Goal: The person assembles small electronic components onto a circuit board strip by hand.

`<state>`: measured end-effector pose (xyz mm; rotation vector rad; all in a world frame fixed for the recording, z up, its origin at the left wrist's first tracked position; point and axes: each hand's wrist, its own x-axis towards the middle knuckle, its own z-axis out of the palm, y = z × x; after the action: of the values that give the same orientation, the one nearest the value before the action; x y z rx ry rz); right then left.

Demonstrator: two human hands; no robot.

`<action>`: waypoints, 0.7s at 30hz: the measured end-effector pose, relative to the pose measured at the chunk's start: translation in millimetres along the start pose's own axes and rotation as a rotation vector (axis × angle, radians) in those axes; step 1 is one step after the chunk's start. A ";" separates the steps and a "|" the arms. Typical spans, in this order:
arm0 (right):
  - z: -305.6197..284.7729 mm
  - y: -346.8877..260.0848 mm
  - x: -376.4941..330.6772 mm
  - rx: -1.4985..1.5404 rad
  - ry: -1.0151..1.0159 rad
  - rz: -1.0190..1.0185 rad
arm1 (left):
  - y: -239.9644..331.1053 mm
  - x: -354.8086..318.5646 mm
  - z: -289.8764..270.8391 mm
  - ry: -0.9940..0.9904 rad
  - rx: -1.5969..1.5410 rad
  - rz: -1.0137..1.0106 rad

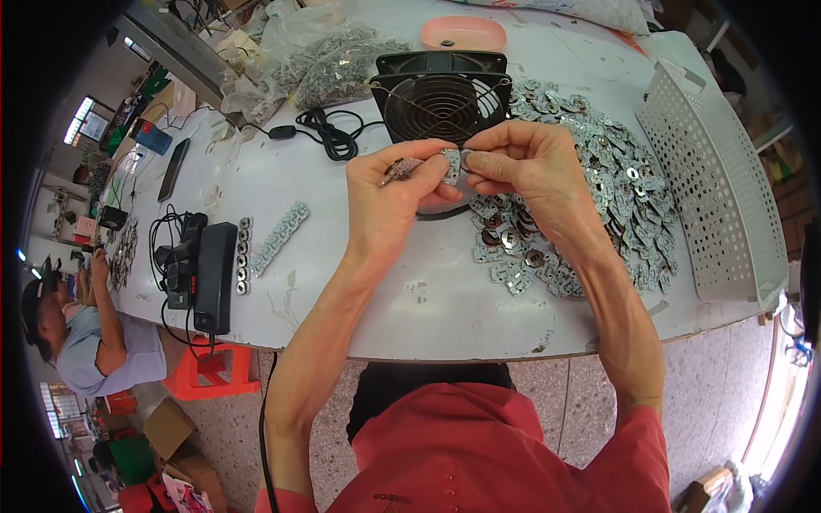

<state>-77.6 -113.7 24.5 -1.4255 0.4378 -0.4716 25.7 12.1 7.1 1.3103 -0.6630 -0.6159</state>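
Note:
Before the fan, my two hands nearly meet above the white table. My left hand [376, 197] pinches a small whitish circuit board [451, 167] between thumb and fingers. More small boards [400, 170] are tucked in the same hand. My right hand [547, 171] has thumb and fingertips closed on a small round metal piece [465, 160] at the board's edge; whether it is joined to the board I cannot tell. Under and beside my right forearm spreads a large pile of small circuit boards [629, 205], some bearing round metal discs.
A black fan [440, 98] stands behind my hands, its cable [329, 137] coiled alongside. A white perforated basket [714, 188] flanks the pile. Leftward lie a board strip [282, 238], a row of round parts [244, 256] and a black box [215, 278]. A co-worker [94, 325] sits far left.

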 end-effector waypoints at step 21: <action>6.6 3.6 -2.0 -0.034 -0.031 -0.031 | -2.3 -3.0 3.2 0.117 0.141 0.125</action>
<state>-75.4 -106.8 21.6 -1.4720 0.4007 -0.4687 21.3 11.9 5.0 1.4127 -0.6959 -0.3931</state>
